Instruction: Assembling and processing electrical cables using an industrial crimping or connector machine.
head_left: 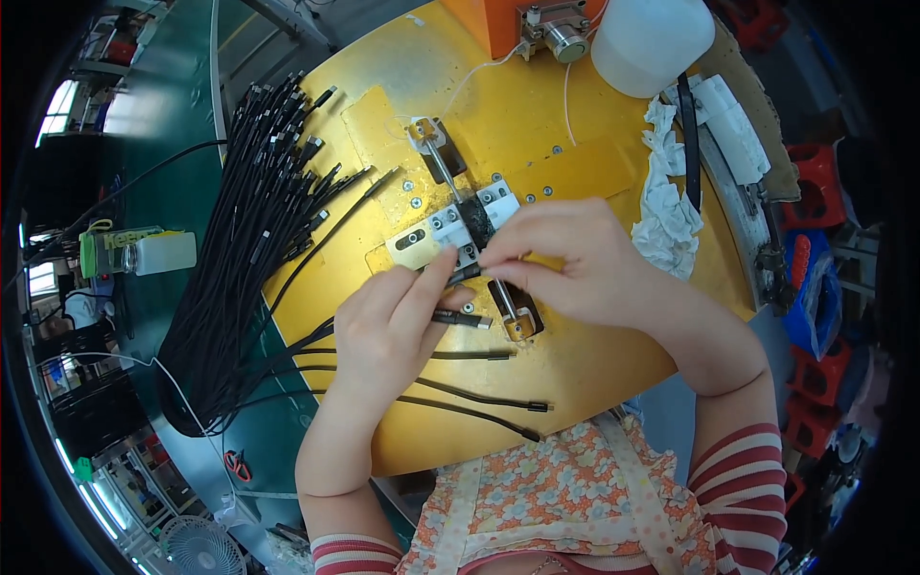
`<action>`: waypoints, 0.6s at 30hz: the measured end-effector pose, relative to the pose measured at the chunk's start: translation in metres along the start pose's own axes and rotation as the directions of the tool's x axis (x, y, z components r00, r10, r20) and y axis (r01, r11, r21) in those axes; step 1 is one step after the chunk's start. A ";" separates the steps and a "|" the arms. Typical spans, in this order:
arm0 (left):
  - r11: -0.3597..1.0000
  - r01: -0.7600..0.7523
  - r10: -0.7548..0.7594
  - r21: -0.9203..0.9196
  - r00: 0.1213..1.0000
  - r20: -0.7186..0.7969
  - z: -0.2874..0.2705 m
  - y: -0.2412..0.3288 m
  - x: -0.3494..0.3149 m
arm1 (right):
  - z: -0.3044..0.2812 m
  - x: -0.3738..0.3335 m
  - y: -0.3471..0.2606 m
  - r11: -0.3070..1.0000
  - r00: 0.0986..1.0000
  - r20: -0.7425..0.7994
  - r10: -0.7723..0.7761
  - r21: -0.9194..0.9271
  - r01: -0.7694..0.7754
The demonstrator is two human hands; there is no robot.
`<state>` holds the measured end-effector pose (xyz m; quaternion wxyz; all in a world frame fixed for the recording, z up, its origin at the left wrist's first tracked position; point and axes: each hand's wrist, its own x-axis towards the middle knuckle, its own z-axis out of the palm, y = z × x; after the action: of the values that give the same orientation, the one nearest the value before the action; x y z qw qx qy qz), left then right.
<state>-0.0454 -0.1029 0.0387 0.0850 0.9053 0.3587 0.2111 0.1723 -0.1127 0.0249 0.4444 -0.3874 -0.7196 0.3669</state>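
My left hand (379,321) is closed around black cables, thumb and index finger reaching to a silver metal fixture (450,222) fastened to the yellow work plate. A black cable end (466,274) lies between my two hands at the fixture's near edge. My right hand (575,254) pinches at the tip of that cable end; the fingertips partly hide it. Under my left fingers another cable's connector (468,319) with a metal plug sticks out to the right. Several more loose cable ends (479,356) lie on the plate below my left hand.
A thick bundle of black cables (254,230) hangs over the plate's left side onto a green table (163,144). Crumpled white tissue (666,206) and a white plastic container (654,43) stand to the right. Red-handled scissors (237,467) lie at lower left.
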 end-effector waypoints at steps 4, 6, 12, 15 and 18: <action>0.998 -0.051 0.048 -0.027 0.995 -0.090 0.012 -0.014 0.001 | -0.002 0.005 0.013 0.993 0.992 -0.093 0.088 -0.066 -0.094; 0.998 -0.057 0.057 0.008 0.996 -0.064 0.016 -0.017 0.002 | 0.001 0.005 0.021 0.986 0.987 -0.111 0.115 -0.110 -0.127; 0.992 -0.070 0.069 0.106 0.997 0.014 0.017 -0.021 0.001 | 0.005 0.006 0.022 0.928 0.992 -0.121 0.032 -0.366 -0.075; 0.987 -0.083 0.081 0.137 0.996 0.023 0.018 -0.022 0.001 | 0.007 0.001 0.016 0.809 0.989 -0.069 -0.131 -0.585 0.066; 0.981 -0.096 0.094 0.166 0.995 0.021 0.019 -0.022 0.000 | 0.008 -0.001 0.013 0.716 0.978 -0.025 -0.209 -0.685 0.135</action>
<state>-0.0502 -0.0870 0.0151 0.0012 0.9267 0.3308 0.1782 0.1684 -0.1093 0.0110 0.3398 -0.4722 -0.8132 0.0156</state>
